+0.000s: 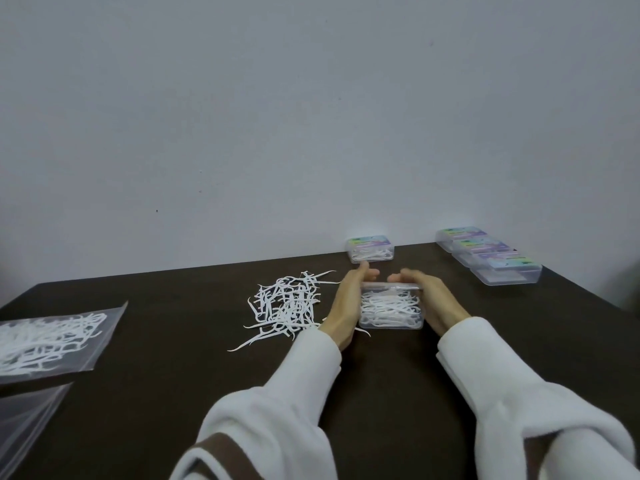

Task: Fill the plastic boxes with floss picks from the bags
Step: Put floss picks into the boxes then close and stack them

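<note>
Both hands hold one clear plastic box (pixel 390 308) near the bench's centre, w/ its lid edge blurred at the far side. Left hand (pixel 346 304) grips the box's left wall, thumb up at the far corner, fingers curled round. Right hand (pixel 431 301) grips the right wall, fingers curled over the far rim. So each grip is grasping the box, none released. The box is packed w/ white floss picks and sits on or just above the dark bench (pixel 173 393); can't tell which.

Just left of the left hand: a loose pile of floss picks (pixel 287 306) spread on the bench, a few strays trailing toward the near side.

Far left edge: a clear zip bag (pixel 52 336) lying flat, still holding picks. Near it, closer to the person, a 2nd clear bag (pixel 24 420), only partly in view; contents not readable.

Beyond the hands, against the wall (pixel 311 116): a closed box w/ coloured label (pixel 370 249), picks visible inside. Far right: a row of three labelled boxes (pixel 488 254), touching one another, running diagonally; whether they hold picks I can't tell.

White sleeves (pixel 502 393) cover both forearms; brown stripe on the left one.
</note>
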